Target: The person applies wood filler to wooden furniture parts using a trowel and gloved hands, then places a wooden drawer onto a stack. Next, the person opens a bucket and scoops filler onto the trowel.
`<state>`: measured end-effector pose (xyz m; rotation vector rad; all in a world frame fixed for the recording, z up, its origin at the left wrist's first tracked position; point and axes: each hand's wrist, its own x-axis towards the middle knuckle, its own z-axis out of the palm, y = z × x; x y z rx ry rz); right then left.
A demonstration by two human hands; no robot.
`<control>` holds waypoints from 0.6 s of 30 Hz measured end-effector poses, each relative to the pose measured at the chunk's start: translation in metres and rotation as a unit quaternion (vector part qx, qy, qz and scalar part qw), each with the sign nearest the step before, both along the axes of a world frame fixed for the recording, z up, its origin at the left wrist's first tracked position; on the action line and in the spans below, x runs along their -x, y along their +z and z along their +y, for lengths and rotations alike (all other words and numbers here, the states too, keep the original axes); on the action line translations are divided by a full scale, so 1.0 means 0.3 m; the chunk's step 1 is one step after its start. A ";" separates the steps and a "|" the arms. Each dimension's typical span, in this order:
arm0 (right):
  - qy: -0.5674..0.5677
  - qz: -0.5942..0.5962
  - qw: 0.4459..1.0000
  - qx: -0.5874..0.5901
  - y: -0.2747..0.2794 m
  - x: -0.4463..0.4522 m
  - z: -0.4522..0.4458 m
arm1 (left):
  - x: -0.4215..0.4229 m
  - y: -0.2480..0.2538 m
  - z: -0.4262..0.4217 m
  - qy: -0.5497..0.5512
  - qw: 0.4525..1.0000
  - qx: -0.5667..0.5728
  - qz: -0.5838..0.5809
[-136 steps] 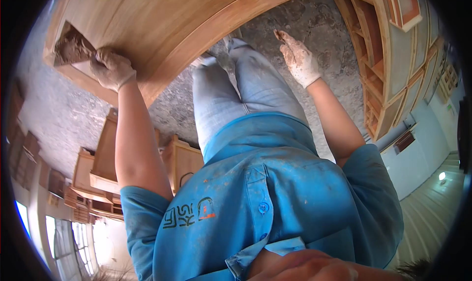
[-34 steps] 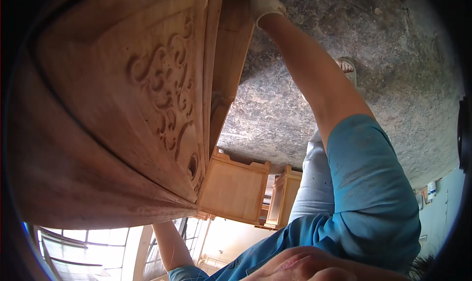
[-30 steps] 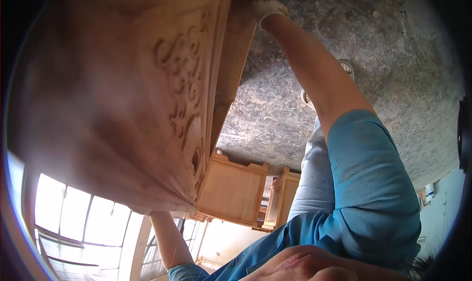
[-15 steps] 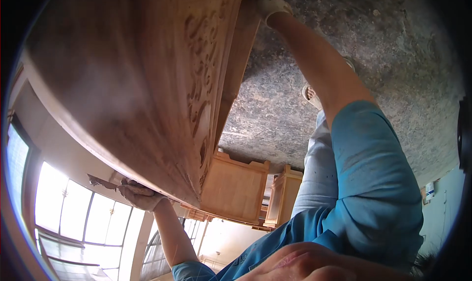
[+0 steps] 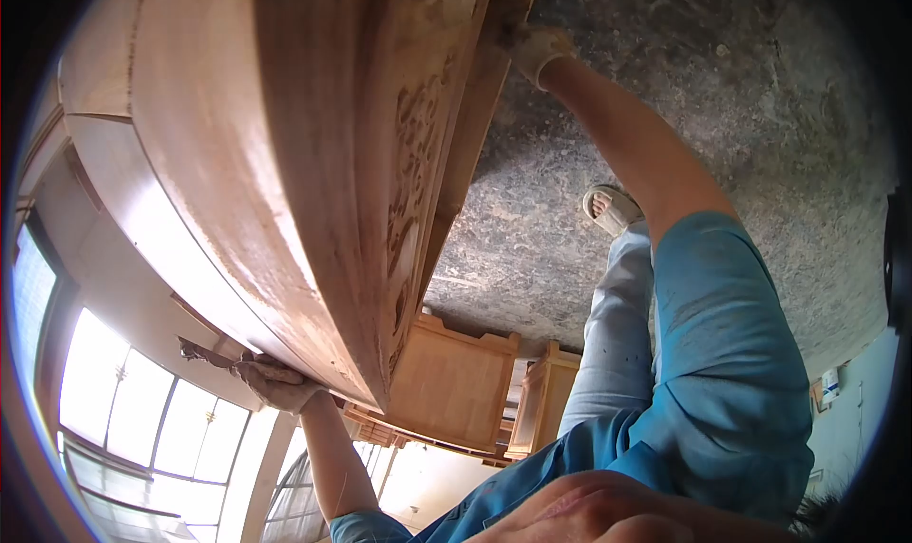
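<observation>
At the lower left my left hand (image 5: 275, 383), in a stained pale glove, is closed round a scraper (image 5: 204, 355) smeared with brown paste. It is beside the long edge of a large wooden piece of furniture (image 5: 332, 163) with carved scrollwork on one face. My right hand (image 5: 543, 54), also gloved, is near the top centre, against the lower side of that furniture. Its fingers are lost in shadow, so their grip is unclear.
Smaller wooden cabinets (image 5: 451, 372) stand beyond the furniture's near corner. A sandalled foot (image 5: 610, 208) rests on the mottled grey floor (image 5: 522, 201). Windows (image 5: 142, 400) are at the lower left.
My left hand and the scraper have come out from behind the furniture. The furniture's edge and top now show as the view has shifted. My right hand appears slightly lower and further right.
</observation>
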<state>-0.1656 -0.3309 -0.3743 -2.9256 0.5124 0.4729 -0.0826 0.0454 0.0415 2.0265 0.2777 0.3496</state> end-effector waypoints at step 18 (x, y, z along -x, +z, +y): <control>0.041 0.075 0.995 0.042 -0.078 -0.070 -0.080 | -0.025 -0.005 0.057 -0.048 0.998 -0.036 -0.016</control>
